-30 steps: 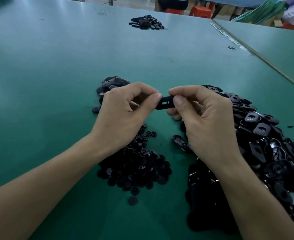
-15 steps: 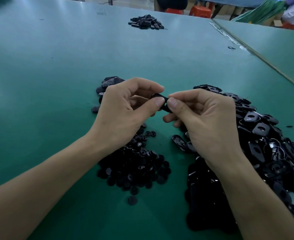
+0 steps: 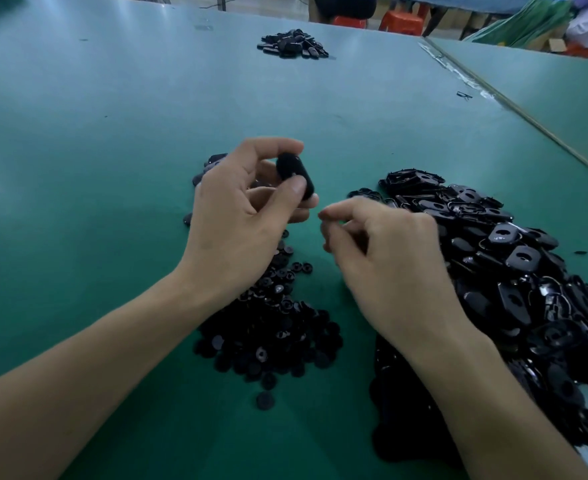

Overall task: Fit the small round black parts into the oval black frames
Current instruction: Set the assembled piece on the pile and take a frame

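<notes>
One oval black frame [image 3: 290, 168] tilts mid-frame; round black parts [image 3: 271, 327] heap lower centre, more frames [image 3: 514, 271] piled right.

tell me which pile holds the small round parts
The middle pile, under the left hand: small flat discs. The right pile by the right hand holds oval frames with holes.
</notes>
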The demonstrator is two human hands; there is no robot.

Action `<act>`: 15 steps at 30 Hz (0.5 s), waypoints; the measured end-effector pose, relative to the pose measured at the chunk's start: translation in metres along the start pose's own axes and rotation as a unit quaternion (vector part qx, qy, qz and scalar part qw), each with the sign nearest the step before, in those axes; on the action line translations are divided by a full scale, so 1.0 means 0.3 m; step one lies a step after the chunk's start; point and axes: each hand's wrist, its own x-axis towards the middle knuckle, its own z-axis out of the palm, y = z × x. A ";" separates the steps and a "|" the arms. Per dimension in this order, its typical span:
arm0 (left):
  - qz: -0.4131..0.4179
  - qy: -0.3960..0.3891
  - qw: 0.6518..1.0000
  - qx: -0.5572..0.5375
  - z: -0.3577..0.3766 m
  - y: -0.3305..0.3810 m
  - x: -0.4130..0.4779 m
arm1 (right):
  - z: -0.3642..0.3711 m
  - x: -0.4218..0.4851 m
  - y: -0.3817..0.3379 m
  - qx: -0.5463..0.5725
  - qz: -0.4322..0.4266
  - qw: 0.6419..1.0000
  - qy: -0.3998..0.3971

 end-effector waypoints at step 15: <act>0.024 0.085 0.996 0.022 -0.005 0.008 0.010 | 0.007 -0.017 -0.053 -0.136 0.004 0.972 -0.190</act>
